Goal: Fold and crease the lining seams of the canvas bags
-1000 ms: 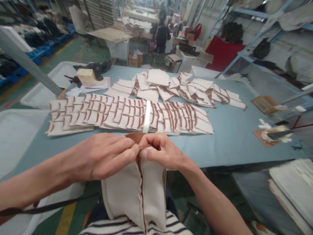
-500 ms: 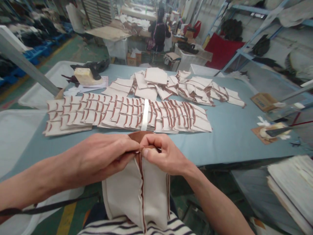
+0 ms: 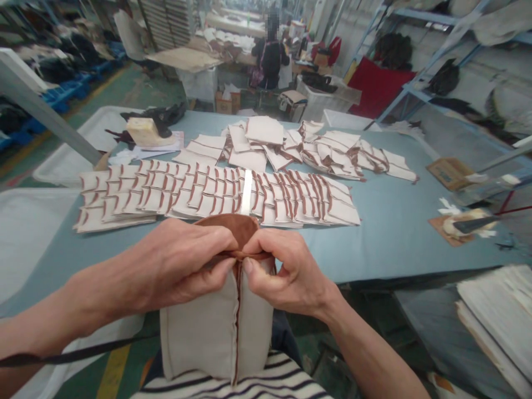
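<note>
In front of my body hangs a cream sewn pouch (image 3: 199, 338) with a brown inner side and a raised seam running down its middle. My left hand (image 3: 178, 266) pinches its upper rim just left of that seam, thumb below and fingers above. On the other side of the seam, my right hand (image 3: 286, 271) pinches the same rim between thumb and bent forefinger. Both sets of fingertips nearly meet. Beyond them the brown inside (image 3: 228, 224) of the far wall stands up in a curve. The pouch's lower end reaches my striped shirt (image 3: 233, 390).
Overlapping rows of cream pieces with brown edges (image 3: 199, 191) lie across the blue table (image 3: 390, 233), a white strip (image 3: 246, 191) over them. Behind is a loose heap of similar pieces (image 3: 264, 133). A small cardboard box (image 3: 449, 173) sits right. A person (image 3: 270, 58) is in the background.
The pouch's lower part has swung slightly left. Its rim is spread wider, showing more brown inside, and the right hand has shifted slightly right and down. Both hands keep their pinch.
</note>
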Demonstrator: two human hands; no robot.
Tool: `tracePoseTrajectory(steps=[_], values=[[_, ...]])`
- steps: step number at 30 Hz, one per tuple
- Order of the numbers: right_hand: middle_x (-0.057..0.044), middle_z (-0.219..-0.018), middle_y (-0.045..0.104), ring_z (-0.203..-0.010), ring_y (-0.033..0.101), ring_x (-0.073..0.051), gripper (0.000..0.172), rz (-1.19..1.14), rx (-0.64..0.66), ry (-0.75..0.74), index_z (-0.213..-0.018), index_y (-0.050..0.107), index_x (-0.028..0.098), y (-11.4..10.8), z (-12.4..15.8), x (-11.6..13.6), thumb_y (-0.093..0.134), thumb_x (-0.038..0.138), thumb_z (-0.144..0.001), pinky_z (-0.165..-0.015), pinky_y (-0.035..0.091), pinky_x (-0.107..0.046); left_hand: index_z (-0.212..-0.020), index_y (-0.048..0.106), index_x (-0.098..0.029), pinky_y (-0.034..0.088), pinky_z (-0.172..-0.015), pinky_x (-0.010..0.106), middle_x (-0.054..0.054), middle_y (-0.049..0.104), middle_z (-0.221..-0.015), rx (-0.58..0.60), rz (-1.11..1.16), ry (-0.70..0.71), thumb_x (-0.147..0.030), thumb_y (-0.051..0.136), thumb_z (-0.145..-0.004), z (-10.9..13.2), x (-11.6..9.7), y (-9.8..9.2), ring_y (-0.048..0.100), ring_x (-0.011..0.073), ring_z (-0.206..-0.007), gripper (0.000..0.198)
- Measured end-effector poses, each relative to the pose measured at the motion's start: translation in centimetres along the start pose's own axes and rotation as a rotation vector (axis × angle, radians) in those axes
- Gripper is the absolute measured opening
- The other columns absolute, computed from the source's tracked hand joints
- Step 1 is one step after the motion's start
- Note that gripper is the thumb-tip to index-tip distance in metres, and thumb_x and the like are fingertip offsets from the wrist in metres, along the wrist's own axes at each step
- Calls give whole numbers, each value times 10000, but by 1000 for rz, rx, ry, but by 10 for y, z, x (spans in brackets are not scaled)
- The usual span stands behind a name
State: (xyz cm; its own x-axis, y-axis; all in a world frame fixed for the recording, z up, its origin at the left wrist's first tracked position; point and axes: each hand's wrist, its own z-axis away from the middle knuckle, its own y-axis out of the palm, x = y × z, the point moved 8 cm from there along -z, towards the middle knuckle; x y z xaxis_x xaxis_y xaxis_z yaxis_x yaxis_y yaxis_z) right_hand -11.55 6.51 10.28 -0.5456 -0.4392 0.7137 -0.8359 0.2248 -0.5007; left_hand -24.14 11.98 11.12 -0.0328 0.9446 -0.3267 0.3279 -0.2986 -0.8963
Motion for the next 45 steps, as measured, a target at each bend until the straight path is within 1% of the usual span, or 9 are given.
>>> tracePoseTrajectory(steps=[4, 8, 12, 16, 22, 27, 32, 40, 45], values=[[64, -624, 523, -544, 427, -88, 117, -114, 40, 67, -720, 577, 212, 0, -2, -7, 557, 163, -825, -555, 363, -217, -793, 538, -223, 328, -555, 310, -46, 558, -679, 25, 7, -25, -127, 451, -1023, -12, -6, -3, 512, 129, -563, 264], [69, -619, 505, -561, 433, -96, 97, -209, 148, 211, -723, 574, 219, 6, -4, -22, 563, 209, -820, -566, 356, -223, -731, 482, -215, 288, -524, 269, -75, 460, -635, 37, 144, -106, -100, 468, -949, -20, -2, -5, 431, 89, -527, 247], [67, -618, 496, -569, 427, -100, 115, -170, 154, 211, -693, 545, 223, 8, -6, -26, 581, 227, -802, -587, 341, -238, -693, 493, -208, 289, -506, 231, -81, 416, -613, 20, 316, -167, -117, 470, -912, -21, 7, 2, 410, 78, -522, 239], [59, -629, 508, -582, 446, -108, 113, -132, 110, 196, -693, 539, 226, 9, -4, -24, 580, 229, -799, -603, 347, -248, -696, 534, -198, 327, -521, 198, -81, 471, -624, -64, 525, -206, -125, 485, -888, -18, 15, 11, 433, 72, -542, 211], [60, -624, 489, -581, 410, -111, 136, -203, 148, 332, -683, 508, 237, 25, -4, -42, 564, 281, -799, -588, 337, -253, -663, 557, -195, 352, -515, 193, -69, 503, -609, -122, 766, -385, -203, 550, -859, -5, 43, 30, 440, 91, -558, 197], [61, -628, 496, -587, 390, -109, 155, -226, 171, 345, -690, 525, 232, 32, -8, -49, 584, 296, -818, -592, 325, -254, -656, 560, -191, 338, -516, 195, -71, 475, -602, -113, 778, -428, -240, 562, -842, 1, 51, 32, 413, 92, -560, 192], [57, -643, 521, -607, 409, -108, 160, -265, 220, 363, -705, 582, 214, 32, -13, -54, 610, 306, -832, -587, 320, -253, -665, 547, -196, 316, -501, 191, -79, 443, -597, -65, 728, -420, -243, 547, -862, -3, 50, 24, 389, 86, -544, 202], [49, -666, 548, -615, 446, -103, 110, -285, 313, 352, -739, 630, 193, 20, -29, -55, 618, 248, -834, -572, 338, -237, -775, 656, -177, 372, -544, 185, -57, 564, -647, 14, 518, -344, -270, 583, -941, -11, 55, 11, 495, 100, -583, 204], [54, -658, 527, -601, 427, -97, 156, -305, 380, 305, -738, 623, 191, 17, -44, -54, 629, 234, -887, -568, 341, -234, -828, 688, -180, 410, -581, 212, -34, 603, -709, 140, 598, -383, -393, 618, -987, -15, 66, 10, 545, 136, -652, 275]])
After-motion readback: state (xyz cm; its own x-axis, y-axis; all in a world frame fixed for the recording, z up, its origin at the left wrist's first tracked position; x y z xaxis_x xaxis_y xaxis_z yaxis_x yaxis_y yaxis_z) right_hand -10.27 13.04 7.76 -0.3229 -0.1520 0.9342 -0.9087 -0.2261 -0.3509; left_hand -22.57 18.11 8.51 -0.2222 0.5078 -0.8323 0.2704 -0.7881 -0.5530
